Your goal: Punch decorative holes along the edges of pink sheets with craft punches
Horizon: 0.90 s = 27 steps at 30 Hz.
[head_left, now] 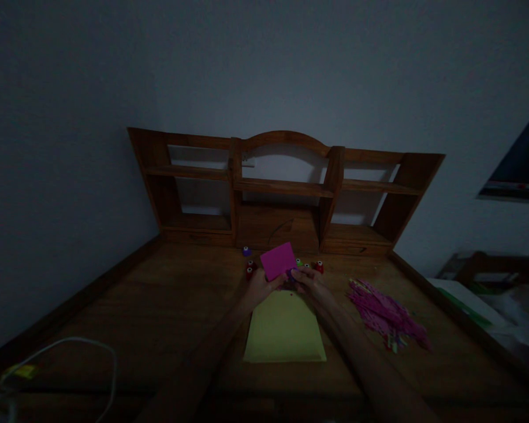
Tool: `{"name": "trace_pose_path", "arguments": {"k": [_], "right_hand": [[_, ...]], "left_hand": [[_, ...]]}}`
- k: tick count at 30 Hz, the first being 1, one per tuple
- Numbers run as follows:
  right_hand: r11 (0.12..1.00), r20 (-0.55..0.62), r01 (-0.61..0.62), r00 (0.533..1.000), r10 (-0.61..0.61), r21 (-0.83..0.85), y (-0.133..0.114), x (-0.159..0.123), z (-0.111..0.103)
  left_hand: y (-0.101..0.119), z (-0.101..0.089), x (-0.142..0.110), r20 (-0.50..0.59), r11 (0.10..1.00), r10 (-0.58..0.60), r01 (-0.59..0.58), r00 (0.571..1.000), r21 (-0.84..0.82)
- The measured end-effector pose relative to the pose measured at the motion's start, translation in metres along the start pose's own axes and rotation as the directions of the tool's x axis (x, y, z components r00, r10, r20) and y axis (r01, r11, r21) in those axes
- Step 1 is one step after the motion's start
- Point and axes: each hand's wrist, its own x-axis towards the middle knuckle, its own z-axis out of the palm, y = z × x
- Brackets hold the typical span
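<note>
A sheet of pink paper [277, 260] is tilted upright above the desk, and my left hand [260, 286] is closed on its lower left edge. At the sheet's lower right corner, my right hand [309, 281] grips a small purple craft punch [291, 275], largely covered by the fingers. Beneath both hands a yellow sheet of paper [285, 332] lies flat, with a few tiny dark bits near its top edge. Red punches [250, 271] stand just beyond my left hand. Behind my right hand are green punches [298, 262] and another red punch [319, 267].
A purple punch [246, 251] stands farther back near the wooden shelf unit [282, 187]. To the right lies a heap of pink paper strips [385, 311]. A white cable [110, 352] loops at the left front beside a yellow object [25, 371]. The room is dim.
</note>
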Motion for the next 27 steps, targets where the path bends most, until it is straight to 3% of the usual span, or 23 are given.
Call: {"name": "trace_pose_path", "arguments": {"k": [14,23,27], "right_hand": [[1.000,-0.035,-0.004,0.999,0.004,0.012,0.003,0.002,-0.001],[0.999,-0.021,-0.002,1.000,0.003,0.040,0.010,0.004,-0.001],[1.000,-0.030,0.012,0.999,-0.012,-0.011,0.013,0.004,0.000]], "left_hand": [[0.001,0.003,-0.003,0.029,0.988,-0.051,0.055,0.998,-0.143],[-0.006,0.003,0.001,-0.020,0.995,-0.052,0.051,0.998,-0.086],[-0.015,0.002,0.005,-0.100,0.994,-0.072,0.063,0.992,-0.095]]}}
